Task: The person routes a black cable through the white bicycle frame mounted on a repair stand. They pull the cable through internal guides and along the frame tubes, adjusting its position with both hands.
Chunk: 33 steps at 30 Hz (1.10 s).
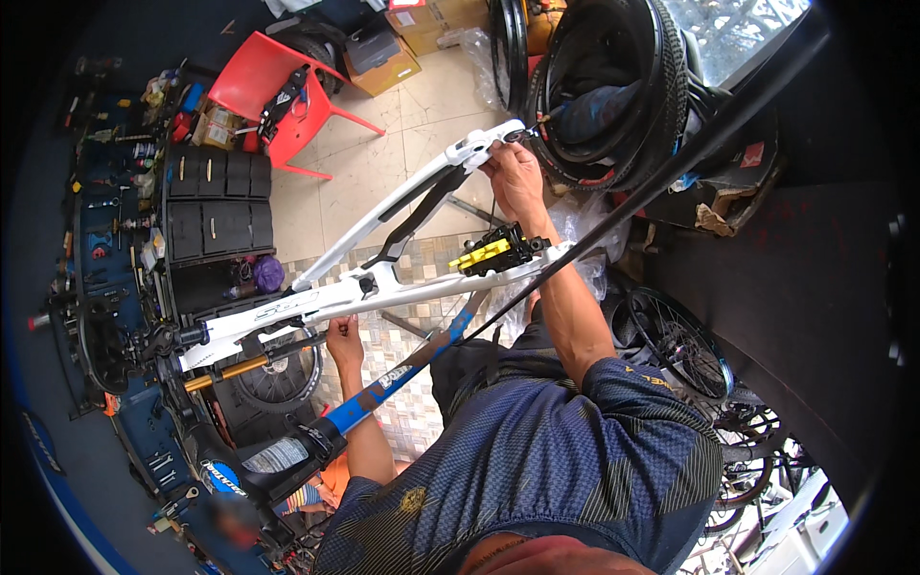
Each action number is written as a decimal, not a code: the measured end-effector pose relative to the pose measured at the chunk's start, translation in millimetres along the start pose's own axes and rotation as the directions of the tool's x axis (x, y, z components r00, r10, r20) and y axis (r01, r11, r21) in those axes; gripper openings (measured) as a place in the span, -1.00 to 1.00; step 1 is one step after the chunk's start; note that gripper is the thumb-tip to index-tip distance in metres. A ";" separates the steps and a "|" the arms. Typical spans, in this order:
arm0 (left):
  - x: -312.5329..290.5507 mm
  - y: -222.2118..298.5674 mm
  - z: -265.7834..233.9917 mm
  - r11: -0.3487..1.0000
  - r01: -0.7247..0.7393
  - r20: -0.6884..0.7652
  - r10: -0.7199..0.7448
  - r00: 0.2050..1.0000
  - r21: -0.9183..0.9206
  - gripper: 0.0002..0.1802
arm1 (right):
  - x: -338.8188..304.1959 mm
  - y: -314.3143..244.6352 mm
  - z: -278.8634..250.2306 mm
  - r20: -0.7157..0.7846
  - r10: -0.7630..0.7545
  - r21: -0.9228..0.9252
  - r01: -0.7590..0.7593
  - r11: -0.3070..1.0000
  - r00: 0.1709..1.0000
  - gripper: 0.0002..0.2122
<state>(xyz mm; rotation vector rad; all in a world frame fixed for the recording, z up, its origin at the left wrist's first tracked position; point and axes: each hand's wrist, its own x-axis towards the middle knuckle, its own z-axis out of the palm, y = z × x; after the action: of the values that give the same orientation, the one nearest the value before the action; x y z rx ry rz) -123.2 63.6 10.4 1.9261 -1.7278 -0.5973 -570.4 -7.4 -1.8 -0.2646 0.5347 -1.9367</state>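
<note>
Workshop floor: pale tiles (422, 101) are bordered by dark, tool-hung shelving on the left and by stacked black rubber tyres (678, 105) on the right.
Frame: a glossy white metal bicycle frame (407, 294) with a dark strut is stretched across the middle, well above the floor, before the person's body.
Frame work: fingertip fitting or checking at the frame's upper-right tip is judged to be in hand; a fine, steady touch there seems called for next.
Stand: a blue-and-black tubular repair stand (422, 359) is seen running below the frame.
Chair: a red plastic chair (251, 77) is placed beyond.
Right hand: thumb and fingers of the right hand (517, 180) are closed on the frame's upper-right tip; whether a smaller part is also pinched cannot be told.
Left hand: the fingers of the left hand (344, 341) are curled just beside the lower tube; whether anything is gripped cannot be told.
Lettering: dark-outlined characters are borne by the frame, pale ones by the stand's tube and white ones by a round blue badge (222, 476).
</note>
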 end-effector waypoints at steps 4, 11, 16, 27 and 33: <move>-1.2 4.4 0.9 0.999 -0.007 -0.012 0.008 1.000 0.040 -0.77 | -1.2 -2.5 2.2 -0.011 -0.024 -0.050 0.024 0.998 1.000 -0.88; -2.0 -1.3 -0.5 0.998 0.009 0.056 -0.006 0.998 -0.069 -0.79 | -15.7 -24.8 17.0 0.050 -0.004 -0.223 0.015 0.975 0.999 -0.81; -2.0 -11.2 -5.6 0.967 0.198 0.169 -0.171 0.971 -0.159 -0.81 | -27.5 -34.3 18.8 -0.041 -0.108 -0.361 0.086 0.929 0.993 -0.78; -10.3 -9.3 1.3 0.952 0.233 0.154 -0.204 0.967 -0.201 -0.83 | -59.3 -36.8 22.0 0.032 -0.180 -0.701 0.150 0.697 0.983 -0.55; -16.2 -4.9 3.8 0.951 0.227 0.151 -0.198 0.968 -0.209 -0.83 | -67.9 -30.7 39.4 0.212 -0.292 -0.969 0.240 0.065 0.933 -0.30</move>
<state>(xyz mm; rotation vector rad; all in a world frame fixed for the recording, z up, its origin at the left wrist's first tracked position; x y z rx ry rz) -123.4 80.0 4.4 1.9594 -1.4613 -0.9730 -550.6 55.1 51.3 -1.2977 1.9642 -1.5501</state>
